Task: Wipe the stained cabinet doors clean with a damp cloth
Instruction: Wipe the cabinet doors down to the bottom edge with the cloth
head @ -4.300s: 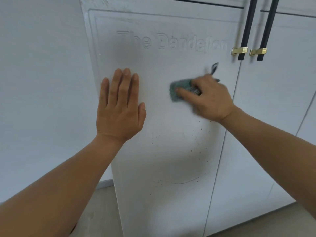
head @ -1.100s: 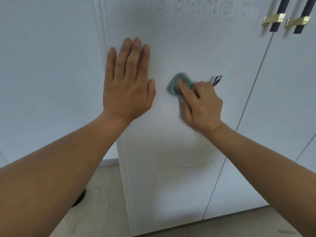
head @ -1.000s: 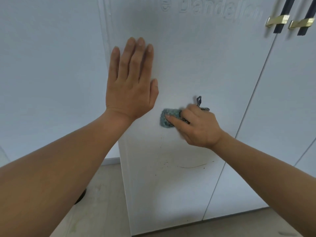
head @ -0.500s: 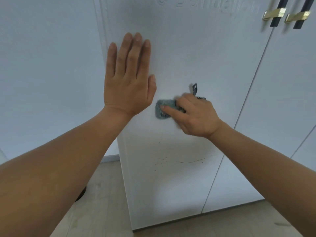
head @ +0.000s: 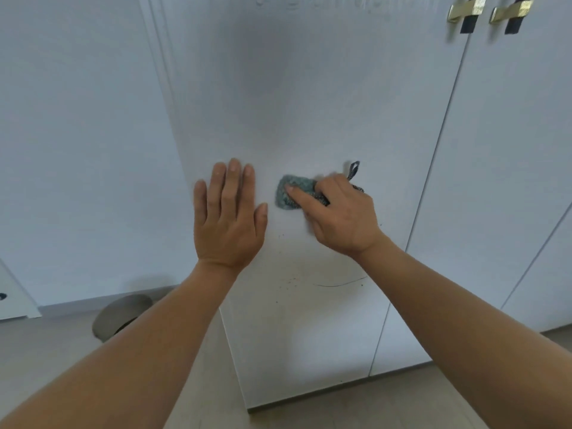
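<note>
Room: a pale wood-look floor (head: pixel 371 407) runs under a row of white cabinets, with a plain white panel (head: pixel 77 119) to the left.
Surface: the cabinet door (head: pixel 309 103) stands upright and shut, with faint raised lettering along its top edge, too blurred to read.
Neighbouring door: a second white door (head: pixel 510 150) sits just to the right. Two black handles with brass brackets (head: pixel 467 13) meet at the top corner.
Stains: small dark specks (head: pixel 289 281) are scattered low on the door, beside a thin curved dark line (head: pixel 337 283).
Floor item: a round grey object (head: pixel 122 314) lies by the skirting on the left; I cannot tell what it is.
Left hand (head: pixel 229 224): flat against the door, fingers straight, close together and pointing up.
Right hand (head: pixel 337 218): curled round the cloth, with the forefinger stretched across it and pressing it to the door.
Cloth (head: pixel 292 191): a grey-green wad at mid-door, near the left thumb but apart from it.
Cloth direction: its long axis runs roughly sideways. The bunched end points left, and a small loop (head: pixel 353 169) sticks up behind the knuckles on the right.
</note>
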